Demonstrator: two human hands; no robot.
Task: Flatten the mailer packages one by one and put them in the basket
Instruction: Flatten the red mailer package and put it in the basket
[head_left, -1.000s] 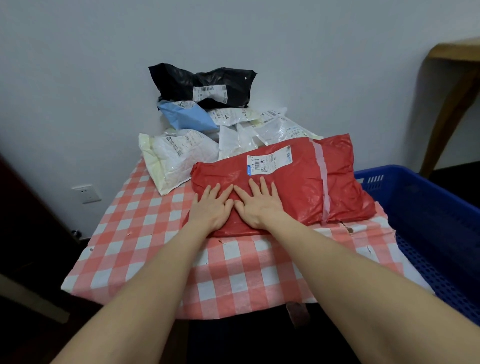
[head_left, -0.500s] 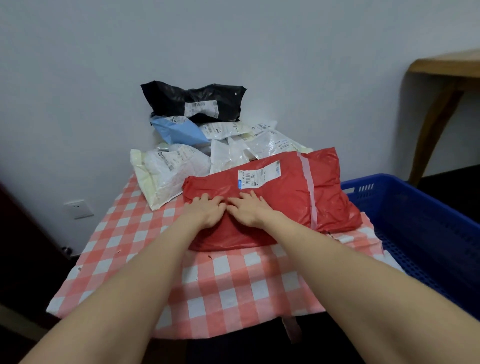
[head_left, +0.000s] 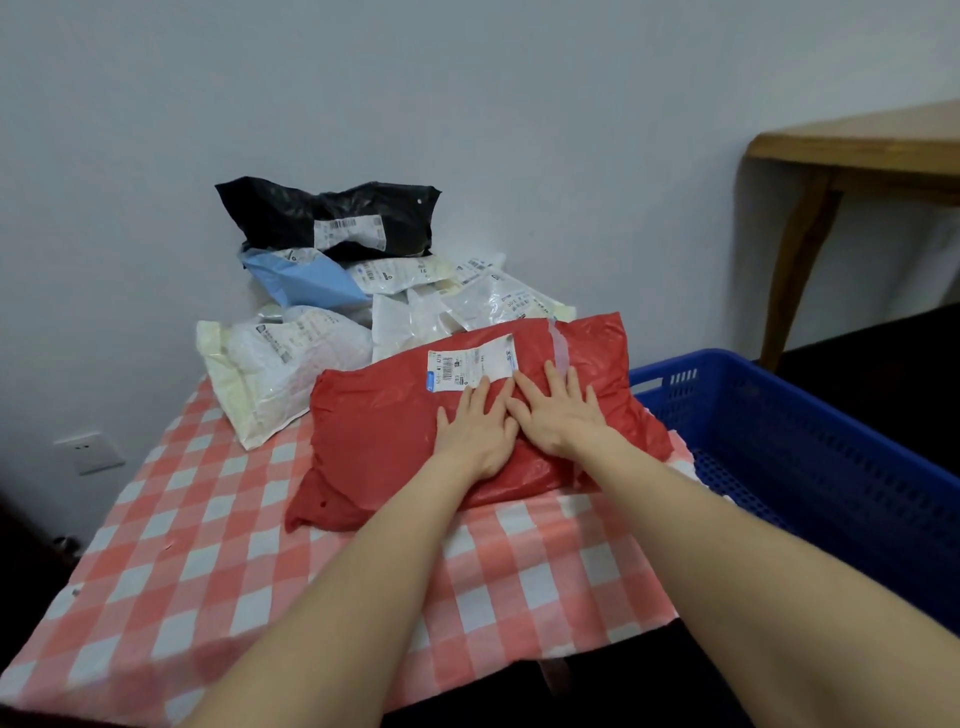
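Both hands, left hand (head_left: 475, 434) and right hand (head_left: 558, 413), press flat with straight fingers on the red mailer (head_left: 384, 426), beside the blue basket (head_left: 810, 415)

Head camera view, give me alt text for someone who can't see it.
The left hand and right hand press flat, side by side, on a puffy red mailer on a checked tablecloth. Black, blue and white mailers pile behind it; a blue basket stands at its right.
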